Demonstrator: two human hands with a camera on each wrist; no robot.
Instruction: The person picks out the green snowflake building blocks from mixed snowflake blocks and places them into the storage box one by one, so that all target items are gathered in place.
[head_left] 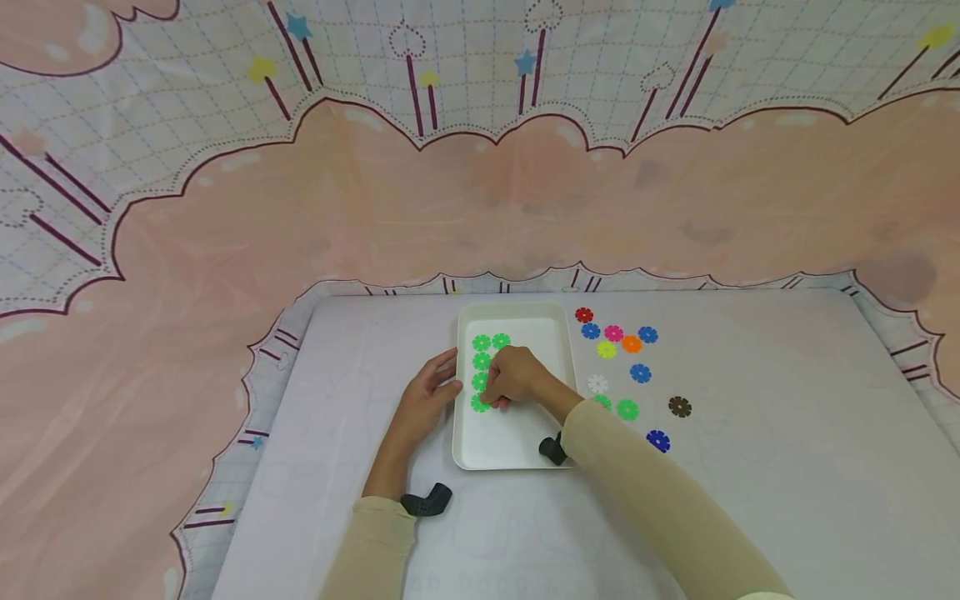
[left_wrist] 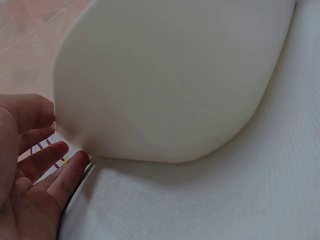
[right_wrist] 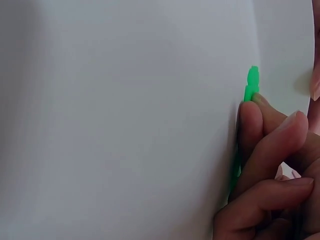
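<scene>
A white tray (head_left: 525, 446) lies on the table with a column of green flower-shaped discs (head_left: 482, 342) along its left side and one more beside the topmost. My right hand (head_left: 517, 373) is over the tray's left part, at the lower end of that column. In the right wrist view, its thumb and finger pinch a green flower-shaped disc (right_wrist: 252, 82) close to the tray floor. My left hand (head_left: 426, 402) rests against the tray's left wall; in the left wrist view, its extended fingers (left_wrist: 75, 170) touch the outer side. The right hand hides part of the discs.
Right of the tray lie loose flower-shaped discs: red (head_left: 584, 315), pink (head_left: 613, 333), orange (head_left: 632, 344), yellow (head_left: 606, 350), white (head_left: 597, 383), green (head_left: 627, 409), brown (head_left: 680, 407) and several blue (head_left: 641, 373). Each wrist carries a black mount (head_left: 429, 501).
</scene>
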